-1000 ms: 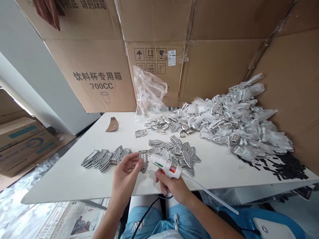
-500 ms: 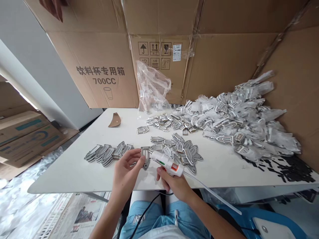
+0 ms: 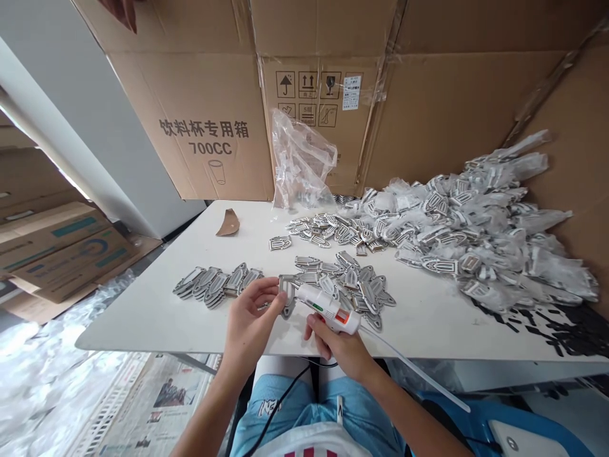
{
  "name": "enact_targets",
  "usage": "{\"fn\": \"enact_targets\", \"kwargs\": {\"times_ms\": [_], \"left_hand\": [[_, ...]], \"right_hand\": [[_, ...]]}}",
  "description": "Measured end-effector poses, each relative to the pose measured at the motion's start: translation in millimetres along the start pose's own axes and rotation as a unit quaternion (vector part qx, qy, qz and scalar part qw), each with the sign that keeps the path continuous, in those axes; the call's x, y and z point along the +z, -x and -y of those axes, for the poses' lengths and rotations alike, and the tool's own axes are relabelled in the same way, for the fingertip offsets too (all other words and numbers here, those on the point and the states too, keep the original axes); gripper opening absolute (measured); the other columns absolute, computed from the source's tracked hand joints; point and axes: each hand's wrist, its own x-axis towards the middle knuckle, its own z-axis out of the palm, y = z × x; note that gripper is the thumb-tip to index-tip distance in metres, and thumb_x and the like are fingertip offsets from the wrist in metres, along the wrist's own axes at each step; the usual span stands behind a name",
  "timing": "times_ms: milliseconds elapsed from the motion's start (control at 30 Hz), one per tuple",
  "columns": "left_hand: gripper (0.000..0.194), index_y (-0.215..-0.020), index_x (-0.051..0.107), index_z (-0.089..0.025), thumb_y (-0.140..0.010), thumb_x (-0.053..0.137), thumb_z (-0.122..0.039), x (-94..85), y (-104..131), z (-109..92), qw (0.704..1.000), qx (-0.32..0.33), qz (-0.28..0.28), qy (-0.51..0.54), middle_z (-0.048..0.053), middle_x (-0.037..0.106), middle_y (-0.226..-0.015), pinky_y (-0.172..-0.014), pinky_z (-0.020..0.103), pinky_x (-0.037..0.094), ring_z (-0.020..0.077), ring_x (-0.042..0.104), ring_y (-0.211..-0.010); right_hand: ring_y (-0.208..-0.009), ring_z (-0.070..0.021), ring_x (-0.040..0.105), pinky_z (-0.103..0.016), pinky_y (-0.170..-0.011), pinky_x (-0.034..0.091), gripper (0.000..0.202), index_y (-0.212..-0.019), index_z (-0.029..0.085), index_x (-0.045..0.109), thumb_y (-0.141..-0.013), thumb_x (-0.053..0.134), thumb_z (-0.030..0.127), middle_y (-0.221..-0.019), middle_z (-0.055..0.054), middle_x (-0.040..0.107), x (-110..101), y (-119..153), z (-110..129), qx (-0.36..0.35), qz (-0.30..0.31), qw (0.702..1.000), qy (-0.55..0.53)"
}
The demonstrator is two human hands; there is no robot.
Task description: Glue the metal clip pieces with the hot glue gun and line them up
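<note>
Between the thumb and fingers of my left hand (image 3: 252, 317) is a flat grey metal buckle-like piece (image 3: 287, 296), held upright above the table. My right hand (image 3: 343, 346) grips a white hot glue gun (image 3: 328, 308) with an orange window and a long glue stick (image 3: 419, 374) trailing from its back. The gun's nozzle points left, close to the metal piece; I cannot tell whether they touch. Just behind the gun lies a loose heap of similar metal pieces (image 3: 366, 289). Left of my left hand, more pieces (image 3: 214, 285) sit in overlapping stacks.
A large pile of pieces in clear plastic bags (image 3: 442, 235) covers the table's (image 3: 143, 317) right rear. Black strips (image 3: 566, 327) lie at the right edge. Cardboard walls (image 3: 204, 89) stand behind, with a crumpled plastic bag (image 3: 302, 158). A cardboard scrap (image 3: 229, 223) lies rear left. Another hand (image 3: 124, 11) shows top left.
The view has shifted slightly, so the scene sits a little to the right. My hands hold the same metal piece and glue gun in almost the same pose.
</note>
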Motion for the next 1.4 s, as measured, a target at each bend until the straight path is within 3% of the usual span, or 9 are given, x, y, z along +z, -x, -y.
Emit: {"fn": "enact_targets", "kwargs": {"times_ms": [833, 1000, 1167, 1233, 1333, 1400], "left_hand": [[0.032, -0.107, 0.073, -0.019, -0.084, 0.081, -0.039, 4.9, 6, 1, 0.999, 0.038, -0.018, -0.021, 0.006, 0.075, -0.092, -0.07, 0.027, 0.064, 0.0187, 0.072, -0.083], [0.025, -0.109, 0.072, -0.021, -0.089, 0.076, -0.036, 4.0, 6, 3, 0.989, 0.104, -0.051, -0.095, 0.005, 0.074, -0.092, -0.072, 0.028, 0.066, 0.0187, 0.073, -0.086], [0.015, -0.11, 0.071, -0.022, -0.097, 0.068, -0.027, -3.7, 7, 0, 0.931, 0.264, -0.039, -0.248, 0.002, 0.074, -0.094, -0.079, 0.028, 0.066, 0.0145, 0.072, -0.082], [0.015, -0.112, 0.071, -0.021, -0.098, 0.067, -0.026, -6.1, 5, 1, 0.918, 0.296, -0.032, -0.264, 0.002, 0.074, -0.096, -0.08, 0.027, 0.066, 0.0139, 0.073, -0.083], [0.019, -0.113, 0.073, -0.022, -0.096, 0.07, -0.03, -6.5, -1, 7, 0.927, 0.285, -0.041, -0.24, 0.003, 0.075, -0.099, -0.078, 0.026, 0.066, 0.0154, 0.074, -0.085], [0.025, -0.113, 0.075, -0.022, -0.092, 0.074, -0.036, -4.5, -6, 9, 0.949, 0.235, -0.076, -0.196, 0.004, 0.077, -0.1, -0.076, 0.026, 0.065, 0.0176, 0.075, -0.088]], "right_hand": [[-0.047, -0.0128, 0.038, -0.03, -0.053, 0.032, 0.045, -0.08, 0.022, 0.063, -0.092, 0.069, 0.064, -0.048, 0.007, 0.045, 3, -1, -3, 0.007, -0.041, 0.999, -0.031], [-0.049, -0.0117, 0.031, -0.028, -0.049, 0.027, 0.047, -0.086, 0.021, 0.066, -0.084, 0.078, 0.067, -0.049, 0.009, 0.042, 7, -3, -8, -0.003, -0.07, 0.994, -0.087], [-0.051, -0.0114, 0.03, -0.027, -0.05, 0.029, 0.045, -0.092, 0.022, 0.067, -0.085, 0.079, 0.065, -0.053, 0.008, 0.043, 8, -3, -7, -0.005, -0.065, 0.992, -0.104], [-0.049, -0.0103, 0.03, -0.027, -0.049, 0.03, 0.046, -0.098, 0.023, 0.066, -0.084, 0.081, 0.064, -0.058, 0.008, 0.048, 7, -5, -5, -0.015, -0.058, 0.991, -0.12], [-0.048, -0.0082, 0.034, -0.025, -0.046, 0.028, 0.048, -0.1, 0.024, 0.061, -0.082, 0.085, 0.061, -0.071, 0.007, 0.056, 6, -8, -2, -0.038, -0.043, 0.987, -0.151], [-0.048, -0.0074, 0.034, -0.024, -0.045, 0.027, 0.046, -0.1, 0.025, 0.059, -0.083, 0.086, 0.057, -0.07, 0.009, 0.054, 3, -11, 0, -0.05, -0.02, 0.985, -0.163]]}}
